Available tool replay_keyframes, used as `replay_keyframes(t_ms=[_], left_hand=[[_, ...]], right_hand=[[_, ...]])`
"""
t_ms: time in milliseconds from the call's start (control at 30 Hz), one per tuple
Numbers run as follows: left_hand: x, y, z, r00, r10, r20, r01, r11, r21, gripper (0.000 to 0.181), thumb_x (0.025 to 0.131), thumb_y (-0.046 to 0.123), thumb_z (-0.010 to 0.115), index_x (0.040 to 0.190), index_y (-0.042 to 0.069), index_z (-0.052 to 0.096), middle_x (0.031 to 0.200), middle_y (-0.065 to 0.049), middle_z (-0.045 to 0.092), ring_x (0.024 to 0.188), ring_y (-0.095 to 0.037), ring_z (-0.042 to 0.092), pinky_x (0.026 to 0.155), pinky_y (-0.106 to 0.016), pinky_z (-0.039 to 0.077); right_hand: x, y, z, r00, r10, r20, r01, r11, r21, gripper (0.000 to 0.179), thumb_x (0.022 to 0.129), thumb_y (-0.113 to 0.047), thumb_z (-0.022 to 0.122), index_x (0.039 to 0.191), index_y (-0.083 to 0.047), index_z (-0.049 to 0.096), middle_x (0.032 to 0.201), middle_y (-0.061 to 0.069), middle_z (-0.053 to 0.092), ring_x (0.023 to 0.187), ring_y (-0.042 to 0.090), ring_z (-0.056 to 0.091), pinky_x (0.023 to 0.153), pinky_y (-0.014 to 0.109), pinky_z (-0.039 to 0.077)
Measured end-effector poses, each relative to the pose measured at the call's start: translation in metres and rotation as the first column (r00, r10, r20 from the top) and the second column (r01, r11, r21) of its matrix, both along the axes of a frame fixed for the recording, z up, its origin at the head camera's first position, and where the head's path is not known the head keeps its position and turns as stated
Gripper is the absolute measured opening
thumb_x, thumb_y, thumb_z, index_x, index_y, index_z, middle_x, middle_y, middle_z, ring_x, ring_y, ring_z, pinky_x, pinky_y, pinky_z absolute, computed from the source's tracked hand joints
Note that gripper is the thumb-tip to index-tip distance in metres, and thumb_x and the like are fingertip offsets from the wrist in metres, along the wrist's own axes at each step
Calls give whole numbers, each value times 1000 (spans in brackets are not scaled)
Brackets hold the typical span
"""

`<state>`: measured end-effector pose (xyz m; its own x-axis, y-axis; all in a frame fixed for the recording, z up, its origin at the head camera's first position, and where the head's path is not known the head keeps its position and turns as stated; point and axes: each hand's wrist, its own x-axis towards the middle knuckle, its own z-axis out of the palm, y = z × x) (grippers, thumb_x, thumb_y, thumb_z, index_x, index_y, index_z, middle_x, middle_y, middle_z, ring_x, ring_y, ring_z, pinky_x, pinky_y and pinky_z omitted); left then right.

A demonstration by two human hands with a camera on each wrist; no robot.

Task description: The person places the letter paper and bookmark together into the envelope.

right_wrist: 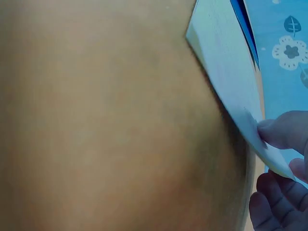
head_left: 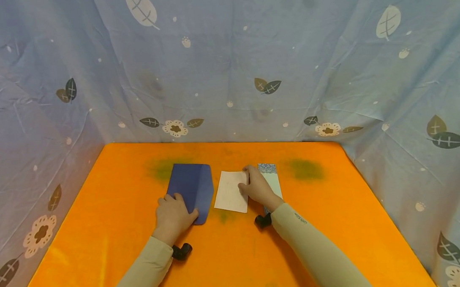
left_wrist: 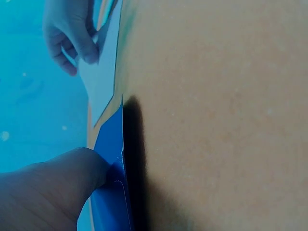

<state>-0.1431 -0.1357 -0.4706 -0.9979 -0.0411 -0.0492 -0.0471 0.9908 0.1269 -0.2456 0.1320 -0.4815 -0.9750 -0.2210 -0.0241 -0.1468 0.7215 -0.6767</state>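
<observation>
I have the right hand [head_left: 257,187] pinching the white paper [head_left: 230,192] by its right edge. Left of the paper, my left hand [head_left: 173,215], thumb apart, touches the blue envelope [head_left: 193,182]; whether it grips, I cannot tell. Right of the paper lies a pale strip [head_left: 273,182].

Booth-like place — leaf-print curtains [head_left: 227,59], orange tabletop [head_left: 226,262]

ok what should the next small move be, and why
Probably ease the white paper leftward toward the blue envelope: the right grip pinches the paper's right edge, the envelope's flap faces the paper, and the left grip is on the envelope.
</observation>
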Motion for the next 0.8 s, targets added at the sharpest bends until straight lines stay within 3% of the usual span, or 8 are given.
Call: replay_keyframes(t_ms=[133, 300, 500, 800], left_hand=[[-1, 0, -1, 1000, -2, 7, 2, 1000, -7, 94, 83, 59, 61, 135, -18, 41, 111, -41, 47, 97, -52, 50, 64, -49, 53], [-2, 0, -2, 1000, -6, 18, 6, 1000, -17, 94, 84, 59, 61, 135, -18, 41, 112, -42, 47, 99, -53, 50, 65, -49, 53], [-1, -1, -2, 1000, -11, 17, 12, 1000, -18, 94, 84, 58, 61, 135, -18, 41, 113, -43, 46, 99, -54, 50, 65, -49, 54], [-1, 1, 0, 1000, -7, 22, 8, 1000, -12, 94, 84, 58, 62, 134, -19, 40, 112, -43, 47, 99, -54, 50, 66, -50, 54]], right_hand=[[1, 3, -1, 1000, 2, -6, -1, 1000, 8, 57, 93, -22, 65, 143, -9, 42, 139, 13, 45, 115, 26, 52, 92, 43, 47], [3, 5, 2, 1000, 3, -21, -4, 1000, -25, 51, 97, -19, 57, 145, -9, 42, 128, 11, 51, 91, 21, 58, 72, 34, 52], [4, 7, 8, 1000, -2, -13, 1, 996, -85, 45, 100, -15, 50, 144, -7, 44, 122, 12, 53, 71, 20, 54, 53, 32, 47], [2, 10, 12, 998, -49, 24, 53, 980, -191, 39, 102, -15, 47, 141, -8, 48, 123, 13, 49, 62, 23, 48, 49, 31, 41]])
